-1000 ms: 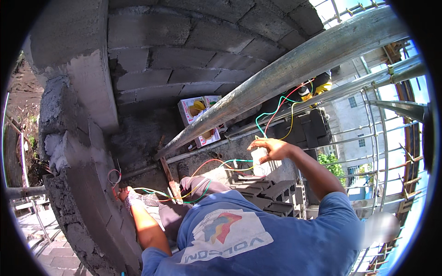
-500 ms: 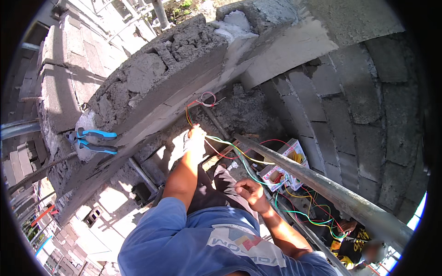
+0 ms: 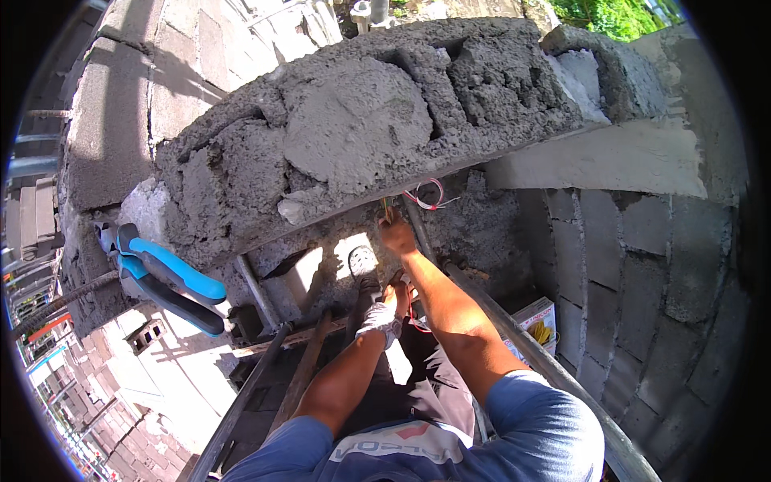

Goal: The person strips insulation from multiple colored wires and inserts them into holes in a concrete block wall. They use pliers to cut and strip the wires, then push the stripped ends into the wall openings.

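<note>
My right hand (image 3: 396, 234) is stretched forward, its fingers closed round thin electrical wires (image 3: 387, 210) that come from beside the block wall's lower edge. Closer to my body, my left hand (image 3: 397, 294) has its fingers curled, with a red wire (image 3: 412, 309) running beside it; part of this hand is hidden. A pale wrap (image 3: 381, 320) covers the left wrist. Beyond my right hand, a loose loop of red and white wire (image 3: 426, 193) hangs by the wall. Pliers with blue and black handles (image 3: 173, 273) rest at the wall's left end, away from both hands.
The rough top of the block wall (image 3: 353, 120) spans the view ahead. A long metal pipe (image 3: 514, 329) slopes down at my right, near a box (image 3: 540, 321) holding yellow wire. More poles (image 3: 257, 289) stand at the left. A block wall (image 3: 618, 281) closes off the right side.
My right hand has moved from near my waist up to the wires at the wall. My left hand has drawn back lower. The view has shifted, and the wall and pliers look larger.
</note>
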The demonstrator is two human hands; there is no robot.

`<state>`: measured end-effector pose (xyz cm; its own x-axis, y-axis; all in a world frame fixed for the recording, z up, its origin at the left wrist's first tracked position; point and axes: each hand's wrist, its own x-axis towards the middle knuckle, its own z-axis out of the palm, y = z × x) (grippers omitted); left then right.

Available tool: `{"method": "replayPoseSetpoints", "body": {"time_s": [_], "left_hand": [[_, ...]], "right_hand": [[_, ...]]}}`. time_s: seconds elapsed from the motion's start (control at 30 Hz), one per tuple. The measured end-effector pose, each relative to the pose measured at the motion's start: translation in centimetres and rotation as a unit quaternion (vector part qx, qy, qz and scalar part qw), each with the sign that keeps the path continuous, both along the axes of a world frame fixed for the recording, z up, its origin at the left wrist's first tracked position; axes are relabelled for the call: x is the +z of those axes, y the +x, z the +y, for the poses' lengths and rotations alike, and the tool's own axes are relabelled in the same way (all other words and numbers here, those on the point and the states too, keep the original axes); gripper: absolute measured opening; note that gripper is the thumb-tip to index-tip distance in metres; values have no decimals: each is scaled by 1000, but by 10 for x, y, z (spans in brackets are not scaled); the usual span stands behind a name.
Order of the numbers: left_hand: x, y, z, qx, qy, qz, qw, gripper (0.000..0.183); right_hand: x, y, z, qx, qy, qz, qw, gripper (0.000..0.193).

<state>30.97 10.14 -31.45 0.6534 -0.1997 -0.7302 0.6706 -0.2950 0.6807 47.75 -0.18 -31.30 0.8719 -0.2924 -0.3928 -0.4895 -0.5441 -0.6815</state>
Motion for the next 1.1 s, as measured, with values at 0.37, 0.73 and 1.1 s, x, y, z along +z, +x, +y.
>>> {"method": "replayPoseSetpoints", "body": {"time_s": [0.37,0.73,1.1], "left_hand": [[-46,-18,-75,-22,-182,-76,980,39],[38,-126,-88,-49,-285,126,949,35],[78,-179,-102,270,-429,427,748,22]], "right_hand": [[-20,9,-35,47,-93,79,991,32],[-34,-15,-49,54,-59,53,995,32],[-37,-41,-68,64,-39,67,995,32]]}}
